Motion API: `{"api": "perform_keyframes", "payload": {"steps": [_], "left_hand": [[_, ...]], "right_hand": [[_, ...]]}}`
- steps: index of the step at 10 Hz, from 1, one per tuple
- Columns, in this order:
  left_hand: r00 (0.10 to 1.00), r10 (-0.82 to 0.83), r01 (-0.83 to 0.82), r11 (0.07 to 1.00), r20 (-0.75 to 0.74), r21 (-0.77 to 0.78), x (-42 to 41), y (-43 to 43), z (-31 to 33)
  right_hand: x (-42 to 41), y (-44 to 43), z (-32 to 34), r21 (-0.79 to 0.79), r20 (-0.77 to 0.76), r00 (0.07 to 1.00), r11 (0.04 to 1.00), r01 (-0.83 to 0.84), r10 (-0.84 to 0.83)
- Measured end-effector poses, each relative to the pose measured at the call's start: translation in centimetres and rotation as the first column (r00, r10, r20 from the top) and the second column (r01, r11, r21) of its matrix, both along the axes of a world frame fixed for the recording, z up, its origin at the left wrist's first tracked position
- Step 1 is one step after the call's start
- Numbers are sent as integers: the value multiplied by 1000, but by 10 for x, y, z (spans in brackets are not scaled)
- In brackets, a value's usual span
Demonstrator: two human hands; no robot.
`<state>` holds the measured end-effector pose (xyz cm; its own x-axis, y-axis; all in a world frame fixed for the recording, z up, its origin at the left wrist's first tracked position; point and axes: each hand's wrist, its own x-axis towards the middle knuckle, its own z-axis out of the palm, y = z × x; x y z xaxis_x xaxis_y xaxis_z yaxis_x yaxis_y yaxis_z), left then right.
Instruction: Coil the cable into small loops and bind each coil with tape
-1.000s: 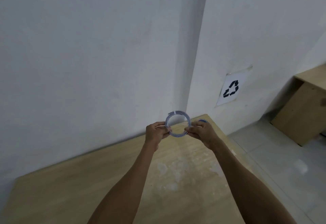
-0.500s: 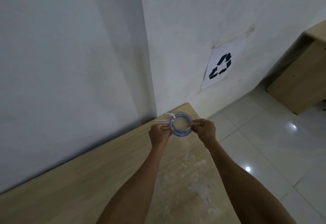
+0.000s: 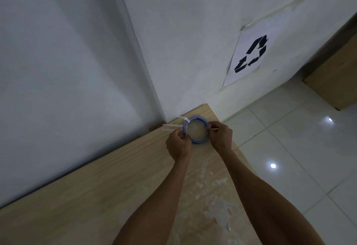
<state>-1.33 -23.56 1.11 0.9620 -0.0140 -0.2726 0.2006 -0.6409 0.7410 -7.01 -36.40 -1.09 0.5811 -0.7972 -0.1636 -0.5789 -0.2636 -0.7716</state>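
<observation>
A small round coil of blue-and-white cable point(image 3: 199, 141) is held just above the far corner of the wooden table point(image 3: 100, 190). My left hand point(image 3: 178, 145) pinches the coil's left side, where a whitish strip of tape point(image 3: 172, 126) sticks out to the left. A second whitish binding point(image 3: 183, 119) sits at the coil's upper left. My right hand point(image 3: 221, 135) grips the coil's right side, with a short pale tape end poking past its fingers. Through the coil's hole the tabletop shows.
White walls meet in a corner just behind the table's far end. A paper sheet with a recycling sign point(image 3: 249, 57) hangs on the right wall. White floor tiles point(image 3: 289, 148) lie right of the table edge, and a wooden cabinet point(image 3: 336, 75) stands at the far right.
The view has swung down and to the right, so the hands sit lower over the table corner. Both hands keep their hold on the coil; the tape strip at the left has become visible.
</observation>
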Motion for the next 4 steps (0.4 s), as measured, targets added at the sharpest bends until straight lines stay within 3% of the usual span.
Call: {"api": "perform_keyframes", "payload": {"steps": [2,3,4], "left_hand": [[997,-58,56,998,-47,-30,-1,4,5],[993,-107,107,994,-51,-2,1,15,8],[988,-151,151,987,3,47,4,32,18]], "right_hand": [[-1,6,9,40,-72,995,997,-61,64],[-1,19,20,-5,-190,977,995,-97,94],[0,39,28,-156,-250,965,980,-120,78]]}}
